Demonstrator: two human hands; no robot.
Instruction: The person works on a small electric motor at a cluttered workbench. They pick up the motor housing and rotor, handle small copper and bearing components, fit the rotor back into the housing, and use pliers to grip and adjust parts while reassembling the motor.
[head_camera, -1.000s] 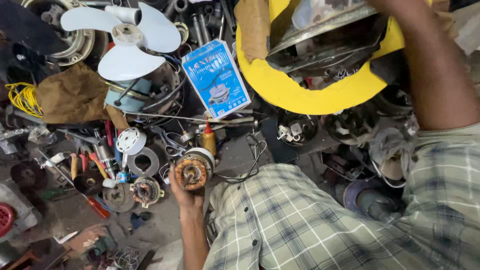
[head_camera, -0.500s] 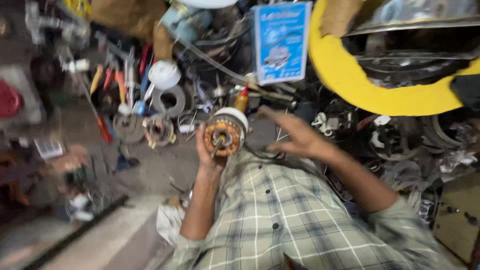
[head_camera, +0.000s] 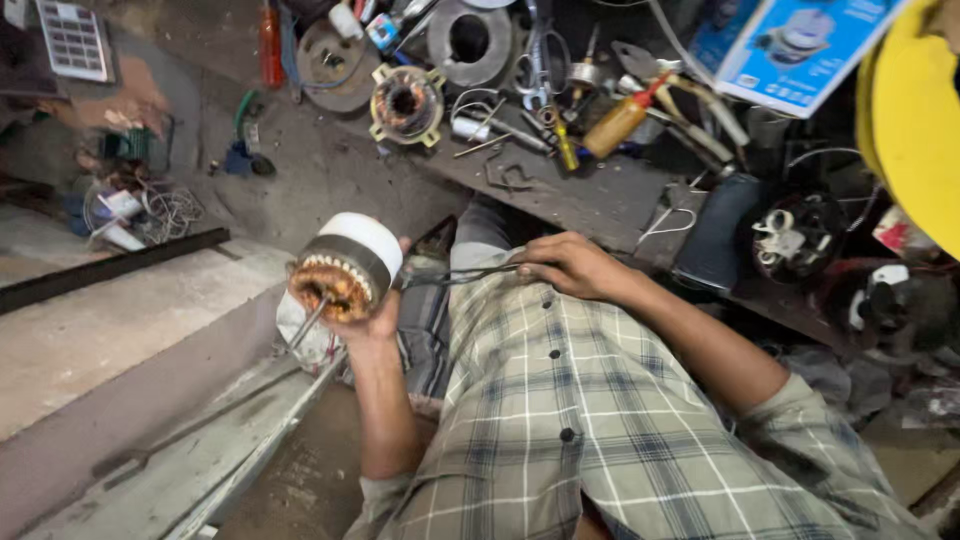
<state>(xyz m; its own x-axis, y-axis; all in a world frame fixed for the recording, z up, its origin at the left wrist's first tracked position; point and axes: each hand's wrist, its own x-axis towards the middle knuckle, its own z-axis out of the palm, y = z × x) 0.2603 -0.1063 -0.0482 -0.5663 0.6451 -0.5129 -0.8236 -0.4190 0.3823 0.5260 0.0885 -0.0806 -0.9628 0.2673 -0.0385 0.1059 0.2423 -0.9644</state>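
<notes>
Head view: I see both hands over my lap.
Left hand: clasped around the fan motor, shaft tilted down-left.
Right hand: pinching the motor's dark wires.
Bench: oil bottle, second stator.

Left hand grips a fan motor, copper windings and shaft facing the camera. Right hand pinches the motor's wires over a plaid shirt. Oil bottle, blue box and another motor lie on the cluttered floor.
</notes>
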